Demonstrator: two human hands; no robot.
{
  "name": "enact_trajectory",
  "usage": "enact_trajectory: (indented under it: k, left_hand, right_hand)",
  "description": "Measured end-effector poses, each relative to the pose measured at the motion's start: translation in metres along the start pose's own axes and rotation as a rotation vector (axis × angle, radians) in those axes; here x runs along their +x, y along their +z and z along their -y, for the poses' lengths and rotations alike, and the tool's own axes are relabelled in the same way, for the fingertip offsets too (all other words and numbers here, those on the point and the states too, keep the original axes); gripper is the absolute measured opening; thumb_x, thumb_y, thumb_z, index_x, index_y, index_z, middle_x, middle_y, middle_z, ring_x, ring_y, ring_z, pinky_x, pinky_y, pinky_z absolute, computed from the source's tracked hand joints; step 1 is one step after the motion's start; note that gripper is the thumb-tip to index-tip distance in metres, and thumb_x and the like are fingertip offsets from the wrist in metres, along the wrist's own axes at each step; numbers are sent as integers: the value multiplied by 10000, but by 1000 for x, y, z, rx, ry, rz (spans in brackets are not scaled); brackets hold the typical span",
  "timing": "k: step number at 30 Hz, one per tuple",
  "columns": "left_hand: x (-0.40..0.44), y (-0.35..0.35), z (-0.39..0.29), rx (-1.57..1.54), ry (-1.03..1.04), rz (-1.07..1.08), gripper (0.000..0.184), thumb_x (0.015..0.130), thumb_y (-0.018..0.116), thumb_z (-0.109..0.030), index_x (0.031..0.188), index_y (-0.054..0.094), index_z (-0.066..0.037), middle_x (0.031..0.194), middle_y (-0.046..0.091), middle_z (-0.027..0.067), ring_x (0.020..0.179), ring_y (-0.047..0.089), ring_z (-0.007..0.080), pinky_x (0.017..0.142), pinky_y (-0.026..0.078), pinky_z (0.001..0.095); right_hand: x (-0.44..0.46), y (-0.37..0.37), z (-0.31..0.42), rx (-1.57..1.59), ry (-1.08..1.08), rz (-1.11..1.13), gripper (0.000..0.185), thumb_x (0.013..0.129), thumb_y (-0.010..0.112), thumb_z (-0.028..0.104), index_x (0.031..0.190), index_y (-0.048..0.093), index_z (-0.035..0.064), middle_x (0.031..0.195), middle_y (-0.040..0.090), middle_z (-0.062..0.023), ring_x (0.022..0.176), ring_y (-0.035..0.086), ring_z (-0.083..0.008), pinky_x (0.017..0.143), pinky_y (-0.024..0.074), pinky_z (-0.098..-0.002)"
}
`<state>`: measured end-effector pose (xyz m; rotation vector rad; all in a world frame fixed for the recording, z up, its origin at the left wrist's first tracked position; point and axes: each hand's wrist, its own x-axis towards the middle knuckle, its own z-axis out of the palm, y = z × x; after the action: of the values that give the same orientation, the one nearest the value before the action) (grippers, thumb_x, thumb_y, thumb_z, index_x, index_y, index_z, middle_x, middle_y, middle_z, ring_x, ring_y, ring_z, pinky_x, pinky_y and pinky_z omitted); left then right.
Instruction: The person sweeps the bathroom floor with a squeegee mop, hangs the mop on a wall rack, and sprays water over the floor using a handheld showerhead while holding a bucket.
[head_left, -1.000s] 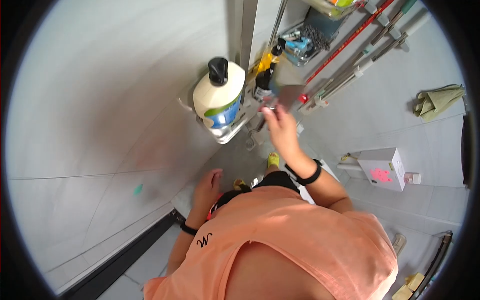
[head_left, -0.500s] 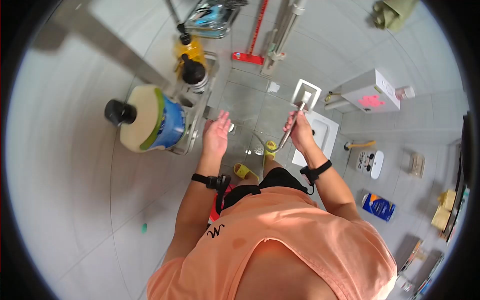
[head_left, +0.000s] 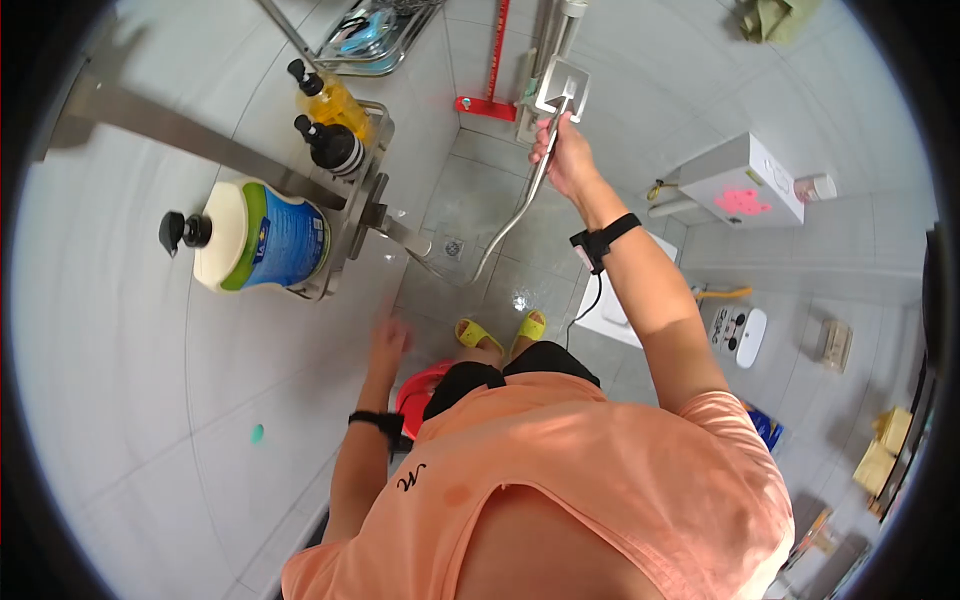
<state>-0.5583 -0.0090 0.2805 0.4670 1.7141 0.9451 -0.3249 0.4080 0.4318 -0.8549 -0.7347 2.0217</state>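
My right hand (head_left: 567, 158) is wrapped round the handle of a square shower head (head_left: 566, 86), held out in front at the upper middle. A metal hose (head_left: 522, 210) hangs from it in a curve toward the wall fitting (head_left: 405, 236). My left hand (head_left: 391, 338) is low at the left, blurred, beside the wall and above a red bucket (head_left: 415, 395); its fingers cannot be made out. A large cream and blue pump bottle (head_left: 262, 238) stands on the metal wall rack (head_left: 372, 172), up and left of my left hand.
Black (head_left: 332, 147) and yellow (head_left: 336, 103) pump bottles share the rack. A red-handled squeegee (head_left: 487, 106) leans at the back. A floor drain (head_left: 452, 247) lies beyond my yellow slippers (head_left: 478, 336). At the right are a white basin (head_left: 612, 310) and a white box (head_left: 745, 182).
My right hand has carried the shower head up and forward, to the left. My left hand has dropped back toward my body and is now blurred.
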Motion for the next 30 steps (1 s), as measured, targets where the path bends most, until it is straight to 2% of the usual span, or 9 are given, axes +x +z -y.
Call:
enact_trajectory:
  k: [3,4,5,7,9,12,18,24,30]
  left_hand:
    - [-61,-24,127,531,-43,-241,394,863,555,-233,1173,549,10,1009,645,238,976,636,336,806,497,406]
    - [-82,-35,169,445,-151,-224,427,822,568,-251,1154,559,17,1006,638,258,953,622,400,840,483,437]
    - [-107,-50,225,639,-88,-185,389,809,582,-220,1124,575,9,993,650,228,930,626,399,828,486,439]
    - [-149,-56,216,1254,-142,363,379,800,606,-208,1110,583,9,965,658,210,920,635,377,803,487,439]
    - [-180,-61,302,961,-469,31,354,814,623,-202,1102,586,0,922,662,182,877,648,329,781,490,418]
    - [-193,-80,285,738,-566,-81,353,816,621,-202,1104,585,0,926,661,181,878,647,327,782,489,417]
    - [-140,-136,192,533,-404,-187,353,821,616,-202,1109,583,-1,932,660,179,880,645,322,785,488,414]
    - [-95,-171,127,480,-292,-196,352,826,612,-203,1114,580,-2,938,659,178,882,643,318,787,488,411]
    - [-77,-182,114,498,-291,-146,352,831,607,-203,1119,578,-3,944,658,176,885,642,314,790,487,409]
  right_hand:
    - [30,-6,17,-57,51,12,489,1013,291,483,975,477,33,670,444,-29,572,426,-161,555,426,-330]
    - [38,-8,20,-64,49,26,487,1016,283,479,978,472,32,668,440,-31,569,419,-161,553,422,-330]
    - [44,-8,22,-70,46,38,485,1018,274,475,981,467,31,666,436,-32,567,412,-160,551,417,-330]
    - [59,-2,26,-100,50,37,482,1021,270,470,980,464,30,665,432,-33,566,408,-161,551,417,-332]
    - [76,7,28,-128,36,35,469,1026,264,454,990,457,28,664,426,-38,569,407,-166,553,418,-338]
    - [101,24,23,-188,1,20,478,1026,264,455,989,464,23,666,428,-42,571,412,-170,556,422,-343]
    - [143,65,9,-248,-53,-30,486,1024,266,459,968,475,23,687,436,-45,572,417,-174,545,421,-341]
    - [167,85,-5,-234,-38,-56,465,1021,280,461,934,463,43,689,432,-39,579,417,-174,542,420,-337]
    - [177,84,-20,-247,-19,-136,458,1024,280,451,928,473,46,688,438,-42,572,421,-177,533,424,-341]
